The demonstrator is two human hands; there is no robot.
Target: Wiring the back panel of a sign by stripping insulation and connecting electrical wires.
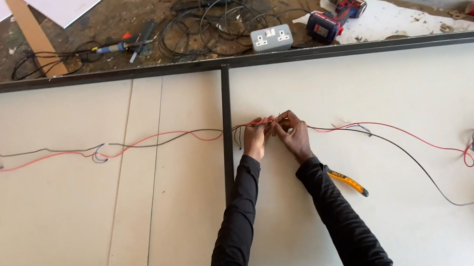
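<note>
Two hands point(276, 133) pinch wires point(260, 123); pliers point(347, 180) beside.

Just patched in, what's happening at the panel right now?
A person in dark sleeves has both hands together on a red wire and a black wire that run across a white panel. The left hand and right hand pinch the wires just right of the dark frame bar. Yellow-handled pliers lie beside the right forearm.
</note>
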